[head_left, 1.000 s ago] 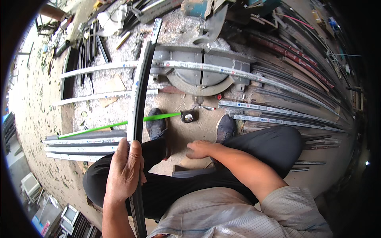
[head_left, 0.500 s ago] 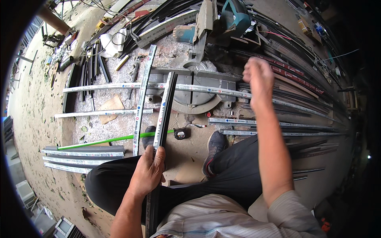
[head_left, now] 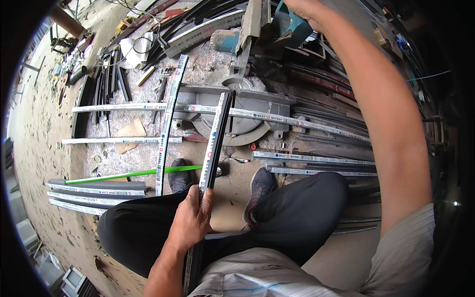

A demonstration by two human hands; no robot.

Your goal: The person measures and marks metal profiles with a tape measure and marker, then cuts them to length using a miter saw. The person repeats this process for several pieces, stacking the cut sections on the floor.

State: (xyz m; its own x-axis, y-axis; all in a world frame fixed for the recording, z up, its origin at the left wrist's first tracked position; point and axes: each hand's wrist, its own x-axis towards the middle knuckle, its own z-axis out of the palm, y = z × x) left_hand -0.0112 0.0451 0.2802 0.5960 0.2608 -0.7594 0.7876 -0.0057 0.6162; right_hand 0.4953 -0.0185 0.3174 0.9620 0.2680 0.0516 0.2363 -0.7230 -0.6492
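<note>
My left hand point(head_left: 192, 216) is closed round the lower part of a black metal profile point(head_left: 213, 143) with a white printed strip, which slants up over the saw's base. Up at the top edge, my right hand point(head_left: 303, 10) is on the teal handle point(head_left: 294, 30) of a miter saw, its fingers partly cut off by the frame. The saw's blade guard point(head_left: 250, 27) stands raised. A long white-stripped profile point(head_left: 277, 117) lies across the saw's table point(head_left: 267, 101), and another profile point(head_left: 169, 123) crosses over it on the left.
A green tape-measure blade point(head_left: 133, 173) runs left from its black case point(head_left: 221, 169), mostly behind the held profile. Several profiles point(head_left: 94, 194) lie by my left knee, others point(head_left: 311, 158) to the right. A marker point(head_left: 239, 160) lies between my shoes. Scrap strips point(head_left: 111, 84) lie far left.
My right hand has moved up and away from me, from above the profiles on the right to the saw's handle. The held profile has shifted slightly right with my left hand.
</note>
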